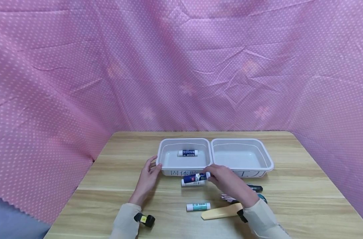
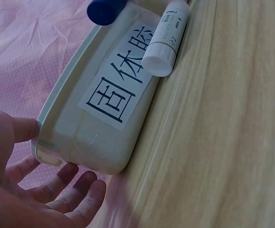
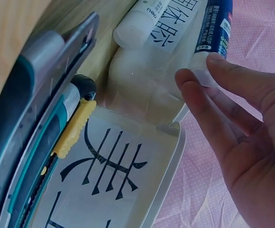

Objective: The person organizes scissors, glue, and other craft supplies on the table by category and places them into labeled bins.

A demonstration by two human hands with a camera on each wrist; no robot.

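Fingers (image 3: pixel 197 97) of the right hand (image 1: pixel 227 181) pinch a navy glue stick (image 1: pixel 194 178), marked red and white, by its white end; the left hand's (image 1: pixel 147 176) fingers, spread apart, touch a white tray (image 1: pixel 172 160).

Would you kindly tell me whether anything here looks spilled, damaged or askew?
Nothing stands out: the left tray and right tray stand upright, side by side; the right hand pinches a blue glue stick; no spill or damage shows.
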